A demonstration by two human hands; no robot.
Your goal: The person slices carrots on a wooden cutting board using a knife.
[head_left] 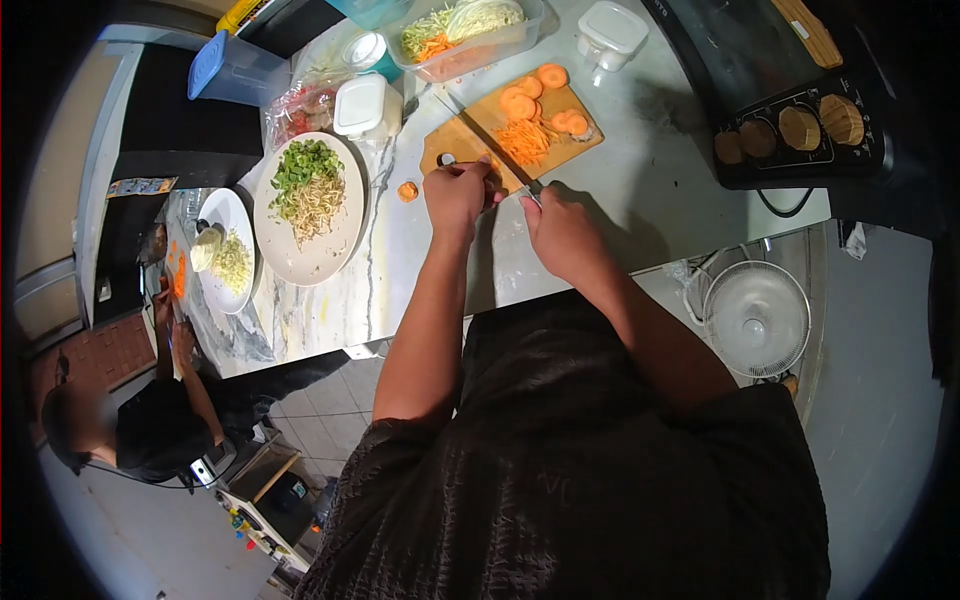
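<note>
Black textured shirt (pixel 560 500) fills lower centre. Left to right: round off-white plate (pixel 285 258), left of centre; bare left hand (pixel 458 195), fingers narrowed, contents hidden; long dark-bladed knife (pixel 480 133) over tan wooden board (pixel 458 130), upper centre; shredded orange carrot (pixel 525 142) on board; bare right hand (pixel 565 235) grips knife handle.

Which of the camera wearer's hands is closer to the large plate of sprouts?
Left: the left hand is at the cutting board, right of the plate; the right hand, gripping the knife, is farther right.
</note>
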